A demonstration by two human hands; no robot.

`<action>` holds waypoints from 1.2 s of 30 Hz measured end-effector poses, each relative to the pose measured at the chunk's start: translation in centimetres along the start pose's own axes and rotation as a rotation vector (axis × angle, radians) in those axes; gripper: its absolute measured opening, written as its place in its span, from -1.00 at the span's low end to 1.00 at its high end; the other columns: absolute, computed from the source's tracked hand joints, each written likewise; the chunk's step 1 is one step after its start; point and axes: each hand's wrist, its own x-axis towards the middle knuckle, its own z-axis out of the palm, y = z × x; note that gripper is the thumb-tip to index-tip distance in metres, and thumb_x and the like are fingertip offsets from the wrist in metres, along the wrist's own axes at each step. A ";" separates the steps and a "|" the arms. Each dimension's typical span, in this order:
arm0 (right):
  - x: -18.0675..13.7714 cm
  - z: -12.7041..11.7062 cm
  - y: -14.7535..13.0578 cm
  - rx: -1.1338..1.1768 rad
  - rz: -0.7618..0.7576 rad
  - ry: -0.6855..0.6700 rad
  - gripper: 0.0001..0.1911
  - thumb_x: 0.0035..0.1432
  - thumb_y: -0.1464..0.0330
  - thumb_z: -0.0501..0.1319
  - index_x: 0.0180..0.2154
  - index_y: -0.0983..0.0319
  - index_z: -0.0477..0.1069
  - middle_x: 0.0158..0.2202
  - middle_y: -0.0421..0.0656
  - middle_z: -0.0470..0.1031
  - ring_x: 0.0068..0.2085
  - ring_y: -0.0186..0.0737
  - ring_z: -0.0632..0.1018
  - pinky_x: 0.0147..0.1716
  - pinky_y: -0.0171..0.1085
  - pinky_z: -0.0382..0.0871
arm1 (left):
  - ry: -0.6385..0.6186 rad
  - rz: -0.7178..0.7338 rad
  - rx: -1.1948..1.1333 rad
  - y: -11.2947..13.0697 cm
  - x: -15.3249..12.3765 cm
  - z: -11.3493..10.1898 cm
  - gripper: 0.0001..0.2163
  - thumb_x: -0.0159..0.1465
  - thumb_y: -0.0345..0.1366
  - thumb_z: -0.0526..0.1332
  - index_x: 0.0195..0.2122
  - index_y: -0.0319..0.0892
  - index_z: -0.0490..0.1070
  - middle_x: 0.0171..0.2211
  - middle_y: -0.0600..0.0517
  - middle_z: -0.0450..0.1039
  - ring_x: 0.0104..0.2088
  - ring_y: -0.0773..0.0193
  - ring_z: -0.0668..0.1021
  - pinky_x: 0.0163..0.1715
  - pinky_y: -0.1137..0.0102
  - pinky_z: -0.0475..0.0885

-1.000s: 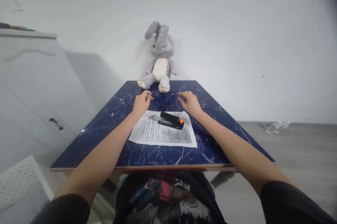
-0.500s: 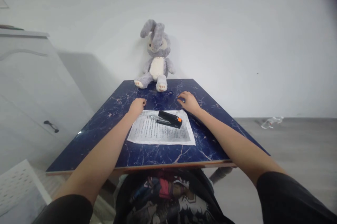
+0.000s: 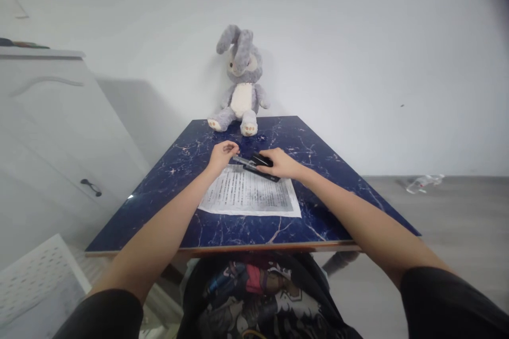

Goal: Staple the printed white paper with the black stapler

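from the head camera: on the blue tabletop (image 3: pixel 147 206), a black stapler (image 3: pixel 261 159), just past the middle, at the far edge of a printed sheet of paper (image 3: pixel 250 198). held by the right hand (image 3: pixel 281 163) from its right end, thumb on the near side, fingers over the far side; a grip closed around the body. hard to tell whether resting on the paper or slightly raised.

to the left of it, the left hand (image 3: pixel 221 156), with thumb and fingertips drawn together in a pinch at the left end of the stapler's metal strip (image 3: pixel 242 161). touching or only just beside it: cannot tell. nor possible to see whether anything small sits in that pinch.

as far as can be judged, partway along: stapler taken in hand and spread, with the metal strip exposed. not yet closed up. no staple to be made out in the paper, flat on the near side of the stapler and apparently untouched by either grip.

beyond, at the far end of the tabletop, a grey toy rabbit (image 3: pixel 242 100), sitting upright against the wall (image 3: pixel 358 63), well apart from both hands. off to the left, a white cabinet (image 3: pixel 47 132).
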 end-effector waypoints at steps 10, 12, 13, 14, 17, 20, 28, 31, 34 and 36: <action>-0.6 -0.2 3.3 -0.028 0.095 -0.103 -0.81 0.22 0.23 0.29 -0.31 0.23 0.43 -0.41 -0.20 0.49 -0.41 -0.25 0.44 -0.37 -0.29 0.17 | -0.280 0.010 0.033 1.6 -1.4 1.3 -0.74 0.03 -0.20 0.51 -0.35 -0.23 0.58 -0.31 -0.09 0.64 -0.29 0.17 0.65 -0.08 0.19 0.56; -0.6 0.0 3.2 -0.014 0.095 -0.097 -0.83 0.22 0.26 0.29 -0.29 0.23 0.44 -0.41 -0.19 0.50 -0.41 -0.25 0.44 -0.37 -0.29 0.17 | -0.329 0.045 0.113 1.6 -1.6 1.7 -0.80 0.04 -0.25 0.49 -0.36 -0.21 0.60 -0.33 -0.07 0.64 -0.30 0.17 0.64 -0.10 0.21 0.56; -0.6 0.0 3.2 -0.016 0.092 -0.094 -0.85 0.22 0.27 0.29 -0.29 0.23 0.44 -0.40 -0.18 0.50 -0.42 -0.25 0.44 -0.37 -0.29 0.18 | -0.334 0.072 0.155 1.7 -1.7 1.8 -0.84 0.06 -0.27 0.47 -0.36 -0.20 0.60 -0.33 -0.06 0.64 -0.29 0.18 0.64 -0.09 0.22 0.55; -0.6 0.1 3.1 -0.022 0.089 -0.092 -0.85 0.22 0.28 0.29 -0.29 0.23 0.43 -0.40 -0.18 0.51 -0.42 -0.25 0.44 -0.37 -0.29 0.18 | -0.327 0.099 0.196 1.7 -1.7 2.0 -0.87 0.09 -0.29 0.44 -0.35 -0.19 0.61 -0.32 -0.04 0.65 -0.28 0.18 0.64 -0.08 0.23 0.54; -0.6 0.2 3.0 -0.045 0.073 -0.089 -0.87 0.23 0.30 0.29 -0.28 0.23 0.42 -0.38 -0.16 0.52 -0.42 -0.25 0.43 -0.36 -0.28 0.18 | -0.289 0.150 0.289 1.4 -1.5 2.4 -0.91 0.14 -0.32 0.39 -0.32 -0.17 0.61 -0.30 -0.02 0.65 -0.26 0.19 0.62 -0.09 0.26 0.50; -0.5 0.3 3.1 -0.053 0.069 -0.095 -0.87 0.25 0.30 0.28 -0.27 0.23 0.41 -0.36 -0.15 0.53 -0.41 -0.24 0.44 -0.35 -0.27 0.19 | -0.321 0.131 0.319 0.9 -1.2 2.6 -0.91 0.15 -0.31 0.37 -0.33 -0.19 0.60 -0.34 -0.01 0.64 -0.32 0.21 0.59 -0.17 0.30 0.46; -0.5 0.4 3.2 -0.043 0.071 -0.103 -0.89 0.26 0.32 0.27 -0.27 0.23 0.40 -0.36 -0.15 0.52 -0.40 -0.22 0.45 -0.36 -0.26 0.20 | -0.390 0.087 0.194 0.0 -1.2 3.0 -0.87 0.14 -0.26 0.38 -0.34 -0.21 0.58 -0.36 -0.02 0.62 -0.32 0.20 0.60 -0.20 0.31 0.45; -0.5 0.4 3.1 -0.034 0.065 -0.096 -0.89 0.25 0.32 0.27 -0.27 0.22 0.40 -0.36 -0.15 0.52 -0.40 -0.22 0.46 -0.36 -0.25 0.21 | -0.384 0.093 0.217 -0.1 -1.1 3.1 -0.89 0.14 -0.28 0.37 -0.34 -0.20 0.57 -0.36 -0.01 0.62 -0.32 0.20 0.60 -0.20 0.31 0.45; -0.5 0.4 3.1 -0.031 0.069 -0.097 -0.89 0.25 0.32 0.27 -0.27 0.23 0.41 -0.36 -0.14 0.53 -0.40 -0.22 0.46 -0.36 -0.25 0.21 | -0.374 0.075 0.179 -0.3 -1.1 3.1 -0.88 0.15 -0.28 0.36 -0.33 -0.20 0.56 -0.36 -0.01 0.61 -0.33 0.21 0.60 -0.19 0.31 0.46; -0.5 0.4 3.1 -0.029 0.073 -0.099 -0.89 0.25 0.32 0.27 -0.26 0.23 0.42 -0.35 -0.14 0.53 -0.39 -0.21 0.46 -0.36 -0.25 0.21 | -0.376 0.067 0.156 -0.4 -1.1 3.1 -0.86 0.15 -0.26 0.37 -0.32 -0.21 0.56 -0.35 -0.02 0.60 -0.33 0.21 0.60 -0.18 0.30 0.47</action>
